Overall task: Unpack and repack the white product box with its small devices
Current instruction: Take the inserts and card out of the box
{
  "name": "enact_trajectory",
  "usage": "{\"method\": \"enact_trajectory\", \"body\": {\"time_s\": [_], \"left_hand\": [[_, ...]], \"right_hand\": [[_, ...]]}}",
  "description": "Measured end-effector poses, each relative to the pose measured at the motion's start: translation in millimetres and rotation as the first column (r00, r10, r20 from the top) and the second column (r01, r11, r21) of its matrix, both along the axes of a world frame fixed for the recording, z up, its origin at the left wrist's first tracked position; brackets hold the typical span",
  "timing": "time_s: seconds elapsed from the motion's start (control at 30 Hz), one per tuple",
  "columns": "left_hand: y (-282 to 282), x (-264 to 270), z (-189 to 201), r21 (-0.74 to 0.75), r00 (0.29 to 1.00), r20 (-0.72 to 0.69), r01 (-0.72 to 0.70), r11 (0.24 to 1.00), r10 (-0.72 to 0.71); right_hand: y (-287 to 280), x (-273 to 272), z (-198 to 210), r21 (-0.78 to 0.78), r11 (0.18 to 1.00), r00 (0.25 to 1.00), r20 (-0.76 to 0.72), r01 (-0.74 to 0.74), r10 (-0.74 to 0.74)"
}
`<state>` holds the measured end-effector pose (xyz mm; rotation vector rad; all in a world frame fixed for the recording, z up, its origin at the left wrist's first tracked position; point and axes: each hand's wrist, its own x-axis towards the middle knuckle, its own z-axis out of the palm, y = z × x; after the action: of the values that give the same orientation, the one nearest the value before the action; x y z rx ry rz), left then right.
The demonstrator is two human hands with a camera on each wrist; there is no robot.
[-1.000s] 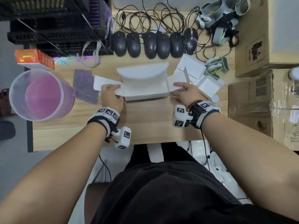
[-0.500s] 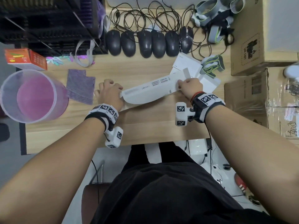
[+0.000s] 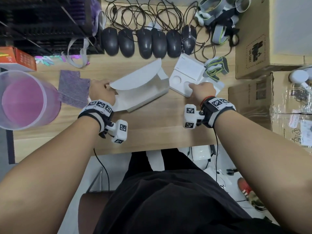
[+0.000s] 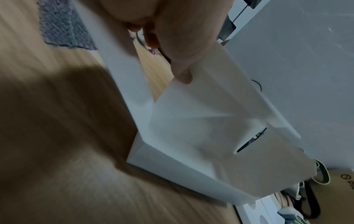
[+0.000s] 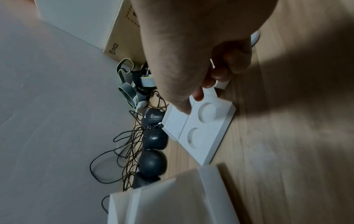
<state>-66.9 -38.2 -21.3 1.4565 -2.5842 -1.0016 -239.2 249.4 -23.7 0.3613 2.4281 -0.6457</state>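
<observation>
**Open box in one hand, insert tray under the other**

The white product box (image 3: pixel 141 92) lies open and slanted on the wooden desk (image 3: pixel 152 129), in front of the person and slightly left of centre, its rounded lid flap standing up. The left hand (image 3: pixel 101 93) grips the box's left end, thumb and fingers pinching a flap edge, as the left wrist view shows. Just right of the box, close to its corner, sits the white insert tray (image 3: pixel 184 81) with 2 round recesses; a white card (image 3: pixel 189 66) lies on its far half. The right hand (image 3: pixel 202 91) is on the tray's near right corner, fingers curled down onto it and over the right recess; whether they truly clasp the tray or only press it, I cannot tell.

Behind both, 6 black computer mice (image 3: pixel 148 43) line up with tangled cables (image 3: pixel 143 16). Grey-and-green straps (image 3: pixel 216 70) lie just right of the tray. A purple cloth (image 3: pixel 72 88) and a translucent bucket (image 3: pixel 23 100) are to the left, cardboard cartons (image 3: pixel 263 53) to the right.
</observation>
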Motion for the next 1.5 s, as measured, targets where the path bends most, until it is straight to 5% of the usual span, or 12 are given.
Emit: {"method": "enact_trajectory", "body": {"time_s": [0.27,0.83,1.23,1.5], "left_hand": [[-3,-11,5,0.089,0.993,-0.063,0.107,0.990,-0.102],[1,-11,5,0.189,0.989,-0.041,0.146,0.971,-0.140],[-1,-11,16,0.211,0.987,0.003,0.157,0.965,-0.161],[-1,-9,23,0.290,0.984,0.090,0.125,0.949,-0.157]], "right_hand": [[24,-27,-8,0.153,0.987,0.999,-0.009,0.048,-0.047],[5,-65,-32,0.210,0.976,0.995,-0.096,0.056,-0.036],[21,-45,18,-0.052,0.989,0.976,-0.159,0.141,-0.148],[39,-36,67,-0.310,0.924,0.930,-0.215,0.224,-0.297]]}}
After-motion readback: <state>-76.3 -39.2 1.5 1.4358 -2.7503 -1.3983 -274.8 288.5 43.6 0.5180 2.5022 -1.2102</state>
